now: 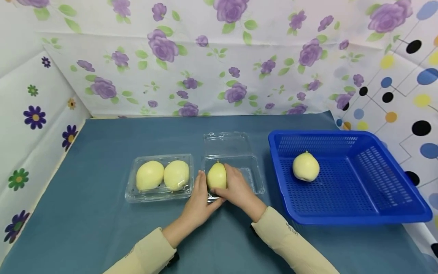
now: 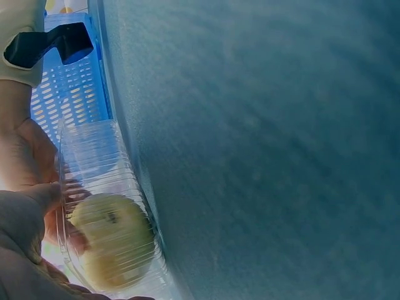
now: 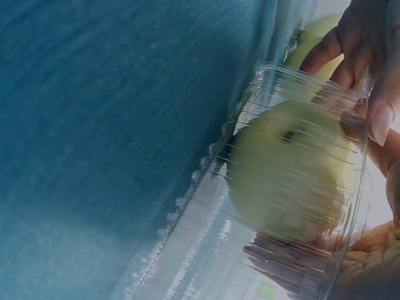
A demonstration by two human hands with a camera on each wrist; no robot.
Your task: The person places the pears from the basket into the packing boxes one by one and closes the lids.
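A pale yellow-green pear (image 1: 216, 176) stands stem up in the left half of a clear plastic clamshell box (image 1: 251, 176), whose lid (image 1: 226, 144) lies folded back. My right hand (image 1: 237, 188) reaches into the box and holds this pear between thumb and fingers. Along the box's left side lie the straight fingers of my left hand (image 1: 198, 205), its thumb stretched across the near edge. Through the clear wall, the pear's underside (image 2: 112, 244) shows in the left wrist view. The right wrist view shows the pear (image 3: 290, 169) with right fingers around its side.
Left of the hands sits a closed clear box (image 1: 137, 197) with two pears (image 1: 149, 175) inside. A blue plastic basket (image 1: 345, 219) stands at the right, holding one pear (image 1: 306, 166). Patterned cloth walls (image 1: 205, 57) border the blue-grey table (image 1: 85, 213).
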